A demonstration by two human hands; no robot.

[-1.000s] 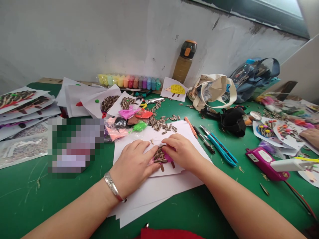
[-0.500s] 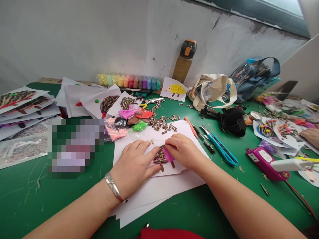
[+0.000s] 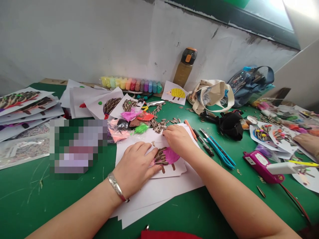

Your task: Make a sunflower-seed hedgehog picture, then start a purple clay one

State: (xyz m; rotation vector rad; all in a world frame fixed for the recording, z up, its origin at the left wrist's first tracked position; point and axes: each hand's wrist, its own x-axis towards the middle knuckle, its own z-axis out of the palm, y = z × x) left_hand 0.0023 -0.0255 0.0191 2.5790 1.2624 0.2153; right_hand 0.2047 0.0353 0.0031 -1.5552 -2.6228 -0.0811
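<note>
My left hand (image 3: 139,160), with a silver bracelet at the wrist, lies flat with its fingers spread on a sheet of paper. Under and beside its fingertips is a pink clay hedgehog (image 3: 173,155) with brown legs. Striped sunflower seeds (image 3: 161,156) cover the left part of its body in rows. My right hand (image 3: 178,137) is above the top of the sheet, fingers bent together at the near edge of a loose sunflower seed pile (image 3: 159,125). A small dark bit shows at its fingertips, too little to make out. More white paper (image 3: 139,202) lies underneath.
Clay packets (image 3: 132,121) lie beyond my left hand, finished seed pictures (image 3: 22,103) at the left. Right of the paper are an orange pen (image 3: 190,129), a black pen (image 3: 203,142) and a blue cutter (image 3: 219,149). A purple glue gun (image 3: 263,166) and another person's hand (image 3: 307,142) are farther right.
My right hand has left the hedgehog's body and moved up and away to the seed pile, uncovering more pink clay. My left hand has stayed on the paper. The view has shifted slightly.
</note>
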